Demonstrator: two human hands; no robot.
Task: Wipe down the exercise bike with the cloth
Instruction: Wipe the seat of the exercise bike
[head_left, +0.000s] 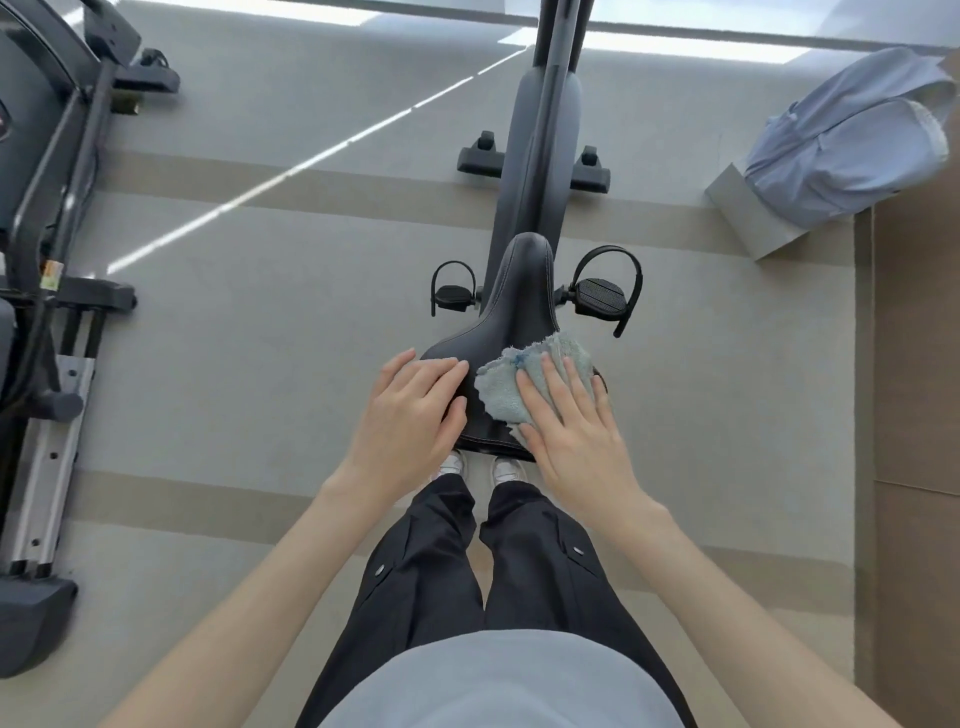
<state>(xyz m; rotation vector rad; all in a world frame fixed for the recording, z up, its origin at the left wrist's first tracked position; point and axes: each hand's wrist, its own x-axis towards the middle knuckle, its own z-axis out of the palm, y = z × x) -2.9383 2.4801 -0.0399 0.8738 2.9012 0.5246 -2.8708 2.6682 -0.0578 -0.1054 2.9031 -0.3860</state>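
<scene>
A dark grey exercise bike (537, 130) stands straight ahead of me, its black padded saddle (519, 291) closest. A light blue fluffy cloth (511, 379) lies on the saddle's wide rear right part. My right hand (571, 436) presses flat on the cloth, fingers spread over it. My left hand (410, 410) rests on the saddle's rear left edge, fingers together, thumb curled under the rim. Black pedals with straps stick out on both sides, the left pedal (452, 296) and the right pedal (602, 296).
Another black and silver exercise machine (47, 260) fills the left edge. A light blue backpack (852, 140) sits on a grey block (753, 218) at the upper right. Pale striped carpet (260, 364) lies around the bike. My legs and shoes are just behind the saddle.
</scene>
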